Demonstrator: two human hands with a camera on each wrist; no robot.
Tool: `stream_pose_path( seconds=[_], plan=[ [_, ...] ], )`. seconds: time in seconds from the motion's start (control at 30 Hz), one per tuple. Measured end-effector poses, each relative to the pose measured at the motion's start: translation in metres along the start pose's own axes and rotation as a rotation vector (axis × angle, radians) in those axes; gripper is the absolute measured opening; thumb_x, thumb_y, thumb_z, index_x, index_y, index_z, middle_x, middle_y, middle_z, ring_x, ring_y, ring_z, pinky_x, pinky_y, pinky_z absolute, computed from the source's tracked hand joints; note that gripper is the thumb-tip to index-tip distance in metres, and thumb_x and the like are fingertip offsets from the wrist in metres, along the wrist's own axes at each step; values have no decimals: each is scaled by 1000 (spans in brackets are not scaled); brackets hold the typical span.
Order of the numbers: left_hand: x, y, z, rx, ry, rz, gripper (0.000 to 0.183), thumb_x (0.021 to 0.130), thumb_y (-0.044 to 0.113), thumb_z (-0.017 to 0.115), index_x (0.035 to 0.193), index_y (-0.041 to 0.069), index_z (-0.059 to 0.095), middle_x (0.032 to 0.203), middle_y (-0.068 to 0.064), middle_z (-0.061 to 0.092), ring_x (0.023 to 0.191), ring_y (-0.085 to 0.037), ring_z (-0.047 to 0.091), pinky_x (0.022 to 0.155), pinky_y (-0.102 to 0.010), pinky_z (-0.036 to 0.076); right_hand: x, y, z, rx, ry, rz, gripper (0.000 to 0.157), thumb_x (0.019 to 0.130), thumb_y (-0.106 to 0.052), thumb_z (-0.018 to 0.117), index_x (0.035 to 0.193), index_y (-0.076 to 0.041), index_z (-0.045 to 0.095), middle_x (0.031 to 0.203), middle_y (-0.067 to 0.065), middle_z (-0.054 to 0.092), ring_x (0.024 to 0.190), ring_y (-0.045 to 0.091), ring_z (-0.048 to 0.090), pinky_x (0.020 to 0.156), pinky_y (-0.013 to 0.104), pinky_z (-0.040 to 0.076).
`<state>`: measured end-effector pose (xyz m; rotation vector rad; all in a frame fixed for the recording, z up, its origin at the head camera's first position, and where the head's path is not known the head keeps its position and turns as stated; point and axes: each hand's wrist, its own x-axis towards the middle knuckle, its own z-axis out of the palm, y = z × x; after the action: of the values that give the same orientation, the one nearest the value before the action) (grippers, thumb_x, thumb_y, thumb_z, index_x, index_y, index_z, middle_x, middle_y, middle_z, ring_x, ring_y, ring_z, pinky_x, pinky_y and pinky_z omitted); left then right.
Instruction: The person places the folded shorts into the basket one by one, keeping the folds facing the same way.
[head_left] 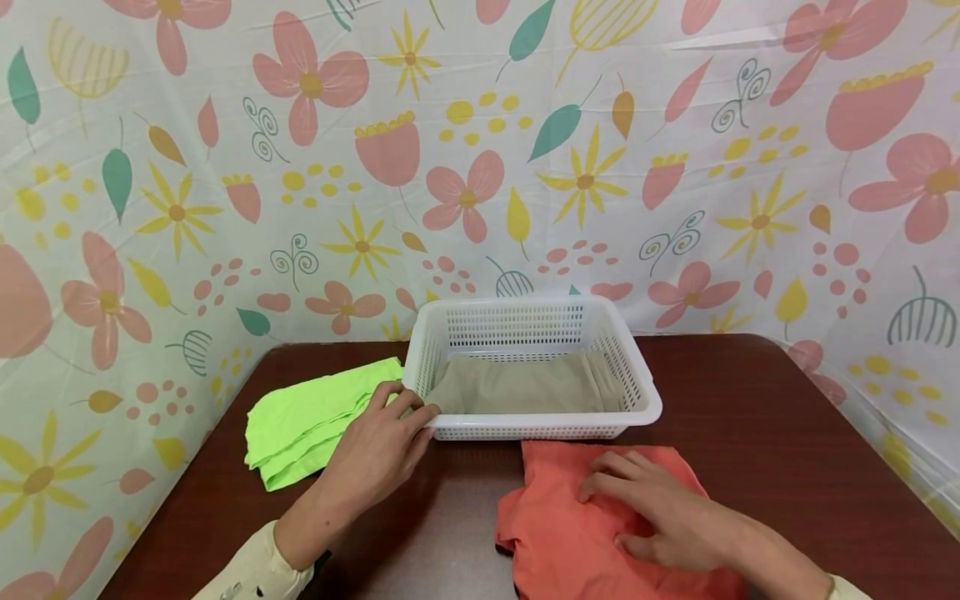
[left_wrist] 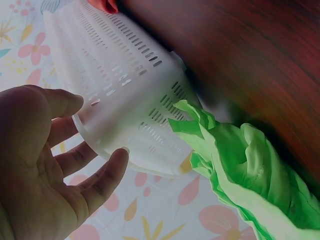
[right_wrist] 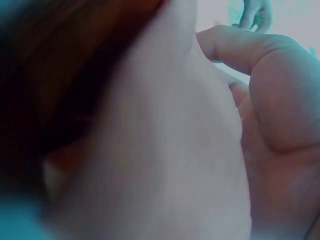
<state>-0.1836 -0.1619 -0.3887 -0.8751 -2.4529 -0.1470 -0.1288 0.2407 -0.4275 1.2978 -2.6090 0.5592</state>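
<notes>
A white perforated plastic basket (head_left: 525,425) stands at the table's back with a folded grey-beige cloth (head_left: 525,383) inside. My left hand (head_left: 386,437) holds its front left corner, thumb (left_wrist: 65,102) against the outer wall and fingers at the rim. Just left of the basket lies a folded bright green cloth (head_left: 315,417). A coral-red cloth (head_left: 562,533) is spread in front of the basket, its far edge close to the basket's base. Over this cloth lies my right hand (head_left: 660,508), fingers loosely bent and spread. The right wrist view is blurred and mostly filled by a pale surface.
The dark wooden table (head_left: 787,433) has rounded back corners. Behind it and along its sides hangs a white curtain (head_left: 480,108) printed with flowers and leaves. Bare tabletop shows to the right of the basket.
</notes>
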Motion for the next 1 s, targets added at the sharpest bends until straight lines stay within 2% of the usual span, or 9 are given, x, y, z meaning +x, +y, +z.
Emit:
stream_pose_path(
  seconds=[0.27, 0.87, 1.0],
  plan=[
    [0, 0, 1, 5, 3, -4, 23, 95, 19, 78, 118, 21, 77, 105, 2, 68, 115, -29, 56, 78, -35, 60, 2, -2, 4, -14, 20, -15, 76, 69, -8, 91, 132, -38, 60, 130, -19, 54, 118, 6, 47, 96, 36, 43],
    [0, 1, 2, 11, 1, -5, 22, 96, 20, 78, 118, 22, 77, 105, 2, 68, 116, -29, 56, 76, -35, 60, 6, -9, 6, 39, -9, 47, 74, 73, -6, 89, 131, -40, 58, 130, -21, 54, 121, 5, 46, 99, 38, 45],
    [0, 1, 2, 12, 4, -5, 22, 96, 20, 78, 118, 21, 77, 105, 2, 68, 115, -29, 56, 76, -35, 61, 7, -10, 5, 21, 0, 17, 74, 72, -6, 90, 131, -38, 59, 128, -19, 55, 118, 6, 47, 97, 38, 45]
  ],
)
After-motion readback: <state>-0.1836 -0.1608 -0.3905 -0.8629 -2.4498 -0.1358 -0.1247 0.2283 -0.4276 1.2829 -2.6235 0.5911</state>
